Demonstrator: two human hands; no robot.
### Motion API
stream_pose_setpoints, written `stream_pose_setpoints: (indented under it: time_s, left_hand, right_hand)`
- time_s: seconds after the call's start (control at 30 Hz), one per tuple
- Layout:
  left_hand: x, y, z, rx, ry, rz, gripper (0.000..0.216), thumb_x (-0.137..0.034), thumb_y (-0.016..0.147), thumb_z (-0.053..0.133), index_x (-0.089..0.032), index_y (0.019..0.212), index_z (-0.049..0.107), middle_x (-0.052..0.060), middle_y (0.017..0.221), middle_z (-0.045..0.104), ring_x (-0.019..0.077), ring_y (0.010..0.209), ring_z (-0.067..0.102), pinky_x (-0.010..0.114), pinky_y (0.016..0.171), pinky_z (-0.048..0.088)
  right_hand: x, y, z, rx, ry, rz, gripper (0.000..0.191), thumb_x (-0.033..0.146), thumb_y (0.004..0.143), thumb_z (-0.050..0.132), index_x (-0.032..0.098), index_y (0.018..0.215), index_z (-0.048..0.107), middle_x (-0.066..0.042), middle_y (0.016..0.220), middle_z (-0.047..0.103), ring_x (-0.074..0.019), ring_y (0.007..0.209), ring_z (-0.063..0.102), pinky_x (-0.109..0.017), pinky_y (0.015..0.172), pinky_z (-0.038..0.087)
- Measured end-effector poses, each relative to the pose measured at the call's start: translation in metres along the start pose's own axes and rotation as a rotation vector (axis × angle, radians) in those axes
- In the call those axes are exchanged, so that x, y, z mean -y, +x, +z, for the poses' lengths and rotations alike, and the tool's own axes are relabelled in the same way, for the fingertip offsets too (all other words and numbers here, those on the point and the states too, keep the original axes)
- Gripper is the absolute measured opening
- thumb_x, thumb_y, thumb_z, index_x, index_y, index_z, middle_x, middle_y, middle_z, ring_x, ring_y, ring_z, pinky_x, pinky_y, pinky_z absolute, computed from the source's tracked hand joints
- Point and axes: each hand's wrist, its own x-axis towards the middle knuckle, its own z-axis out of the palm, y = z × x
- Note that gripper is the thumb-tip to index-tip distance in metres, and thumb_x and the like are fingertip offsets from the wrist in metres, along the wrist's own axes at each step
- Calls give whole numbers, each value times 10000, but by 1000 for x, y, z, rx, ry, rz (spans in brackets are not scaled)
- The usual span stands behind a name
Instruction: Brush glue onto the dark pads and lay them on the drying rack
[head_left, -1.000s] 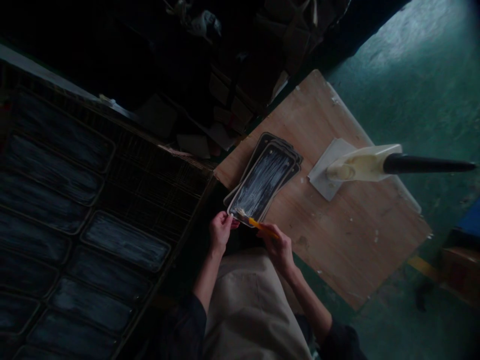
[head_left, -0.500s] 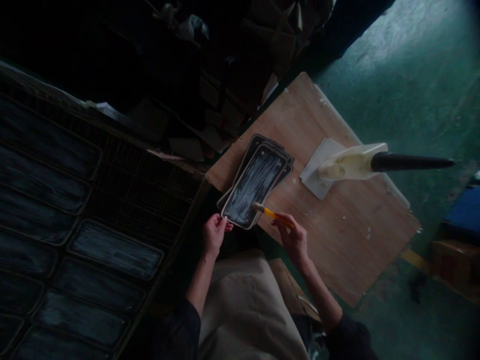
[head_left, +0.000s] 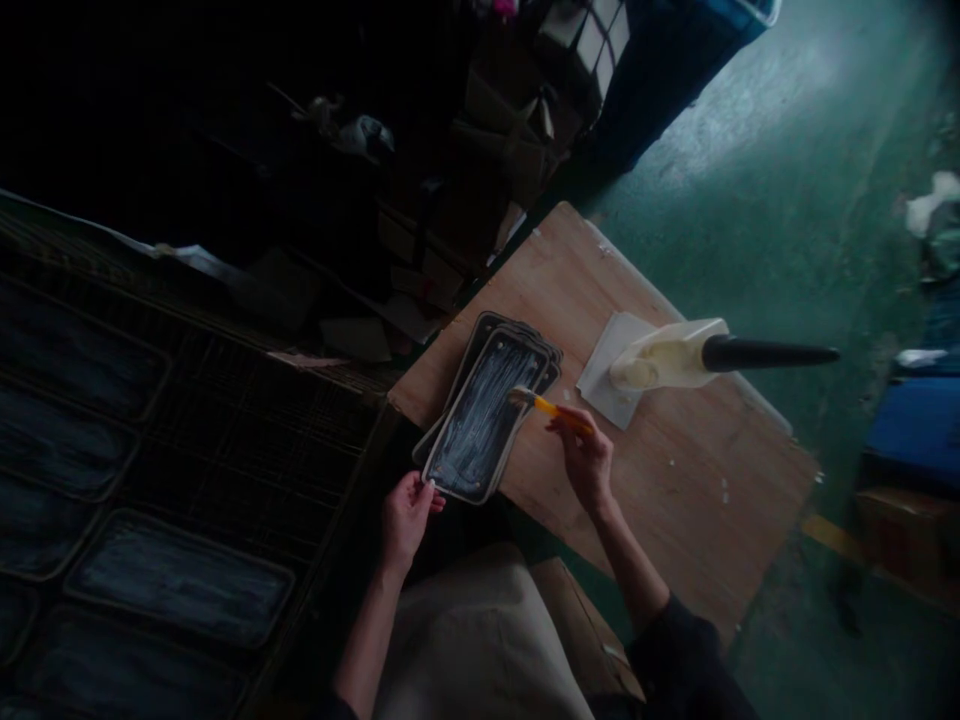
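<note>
The right hand (head_left: 589,465) grips a yellow-handled brush (head_left: 546,405), fingers clenched round the handle, its bristles touching the far right edge of the top panel (head_left: 480,425). That dark panel, streaked white, lies on a small stack at the near left corner of the wooden counter (head_left: 675,500). The left hand (head_left: 405,515) pinches the panel's near corner between its fingers. A white glue jug (head_left: 664,358) stands just beyond, on a pale sheet (head_left: 604,375). More coated panels lie on a wire rack (head_left: 180,580) to the left.
</note>
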Motion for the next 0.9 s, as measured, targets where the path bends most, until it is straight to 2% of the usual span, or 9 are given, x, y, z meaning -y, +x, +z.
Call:
stream_pose_setpoints:
  time_s: [0.1, 0.17, 0.33, 0.4, 0.5, 0.67, 0.77, 0.9]
  left_hand:
    - [-1, 0, 2, -3, -27, -32, 317, -444, 734, 706, -155, 817, 605, 11, 654, 666, 158, 561, 672, 248, 533, 557]
    - [-2, -1, 3, -7, -63, -58, 341, -457, 715, 719, -156, 816, 597, 11, 648, 668, 168, 569, 681, 258, 540, 563]
    - [-2, -2, 6, 7, -121, -78, 346, -455, 734, 712, -159, 851, 577, 18, 688, 688, 181, 621, 700, 286, 587, 584]
    - [-2, -2, 7, 13, -126, -76, 341, -448, 741, 713, -161, 860, 573, 17, 694, 689, 178, 630, 699, 287, 596, 587]
    - [-4, -2, 7, 26, -122, -68, 344, -452, 738, 721, -163, 852, 573, 16, 693, 687, 174, 628, 697, 284, 590, 589]
    - [-5, -4, 10, -16, -176, -100, 385, -469, 687, 763, -169, 833, 571, -1, 676, 677, 182, 603, 696, 299, 572, 593]
    - [-5, -6, 14, -44, -220, -126, 382, -449, 692, 764, -172, 868, 569, 1, 713, 691, 188, 626, 703, 315, 595, 599]
    - [-5, -9, 17, -77, -257, -135, 384, -437, 695, 761, -171, 888, 562, -5, 711, 689, 168, 614, 693, 298, 596, 594]
  right_hand:
    - [0, 21, 0, -112, -49, -79, 253, 357, 953, 519, 194, 1114, 625, -54, 953, 701, -183, 836, 693, -332, 798, 544]
    - [2, 17, 1, -87, -98, -120, 252, 347, 962, 502, 197, 1127, 620, -62, 977, 697, -187, 867, 686, -335, 813, 540]
    - [15, -24, 2, 225, -174, -148, 202, 306, 975, 488, 214, 1102, 615, -52, 930, 692, -176, 819, 677, -286, 746, 539]
    - [21, -27, 1, 293, -132, -155, 194, 299, 977, 490, 223, 1111, 607, -41, 925, 689, -168, 814, 672, -273, 740, 534]
    - [26, -2, 5, 271, -114, -235, 215, 295, 983, 474, 232, 1144, 603, -44, 961, 677, -165, 838, 657, -275, 747, 523]
    - [14, 62, 15, 328, -266, -479, 260, 298, 992, 438, 228, 1161, 623, -74, 1037, 671, -183, 868, 632, -295, 758, 497]
    - [2, 73, 12, 245, -320, -492, 251, 277, 991, 442, 221, 1160, 618, -74, 1035, 671, -190, 877, 625, -304, 766, 482]
    - [-4, 48, 5, 119, -363, -411, 248, 264, 994, 440, 220, 1178, 599, -76, 1040, 655, -195, 893, 611, -308, 775, 474]
